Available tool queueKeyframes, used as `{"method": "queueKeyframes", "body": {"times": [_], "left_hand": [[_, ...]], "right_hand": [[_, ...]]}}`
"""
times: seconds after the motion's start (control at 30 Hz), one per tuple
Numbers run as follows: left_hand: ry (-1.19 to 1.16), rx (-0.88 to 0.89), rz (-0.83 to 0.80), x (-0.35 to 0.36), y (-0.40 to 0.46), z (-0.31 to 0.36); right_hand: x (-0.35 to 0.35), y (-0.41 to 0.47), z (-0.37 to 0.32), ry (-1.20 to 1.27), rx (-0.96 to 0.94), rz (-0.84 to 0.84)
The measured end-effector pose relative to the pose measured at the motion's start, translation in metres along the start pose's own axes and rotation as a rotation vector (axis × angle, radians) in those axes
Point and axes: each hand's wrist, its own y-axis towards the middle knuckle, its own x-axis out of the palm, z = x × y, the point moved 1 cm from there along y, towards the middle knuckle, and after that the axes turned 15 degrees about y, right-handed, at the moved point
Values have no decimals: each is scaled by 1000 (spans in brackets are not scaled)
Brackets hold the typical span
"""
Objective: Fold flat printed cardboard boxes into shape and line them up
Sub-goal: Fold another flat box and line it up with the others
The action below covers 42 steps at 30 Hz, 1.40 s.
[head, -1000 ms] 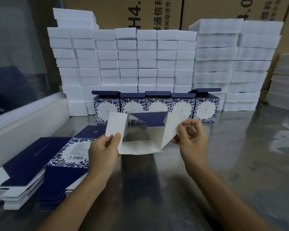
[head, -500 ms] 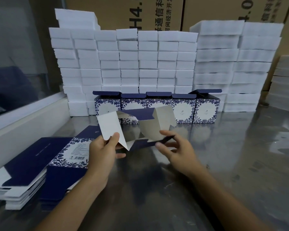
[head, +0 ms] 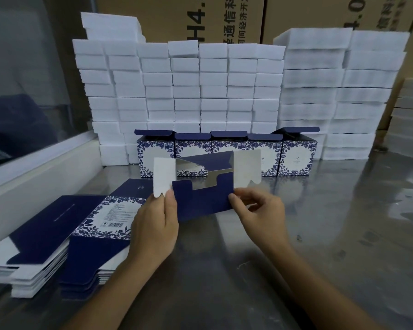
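Both hands hold a half-formed navy and white box (head: 203, 198) above the steel table, its bottom end turned toward me. My left hand (head: 156, 222) grips its left side, thumb pressed on the navy bottom flap beside a white side flap. My right hand (head: 258, 210) pinches the right edge of that navy flap. White side flaps stand out to left and right. A row of several folded blue-flowered boxes (head: 227, 153) with raised navy lids stands behind. A stack of flat printed boxes (head: 65, 234) lies at the left.
White foam blocks (head: 200, 86) are piled in a wall behind the row, with more at the right edge (head: 410, 115). Brown cartons (head: 224, 17) stand behind them. A white ledge (head: 34, 177) runs along the left. The steel table (head: 320, 246) spreads to the right.
The box has been turned so its bottom faces me, and a navy flap has been folded up across the opening. My right hand moved from the box's right wall to that flap's edge.
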Motion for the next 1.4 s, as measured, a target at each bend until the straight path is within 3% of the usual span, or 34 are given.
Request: {"method": "queueKeyframes", "body": {"times": [0.37, 0.47, 0.6, 0.7, 0.93, 1.07, 1.4], "left_hand": [[4, -111, -59, 2, 2, -3], [-46, -179, -93, 4, 2, -3], [-326, -368, -256, 8, -3, 7], [-450, -391, -424, 12, -8, 18], [-489, -460, -384, 2, -6, 26], [-421, -467, -453, 2, -10, 25], [-361, -397, -544, -1, -13, 31]], "right_hand": [[6, -3, -3, 50, -69, 30], [9, -2, -1, 167, 75, 90], [13, -2, 2, 543, 458, 236], [19, -8, 5, 445, 566, 113], [28, -20, -7, 242, 245, -305], [33, -25, -3, 24, 286, -356], [32, -22, 8, 110, 364, -286]]}}
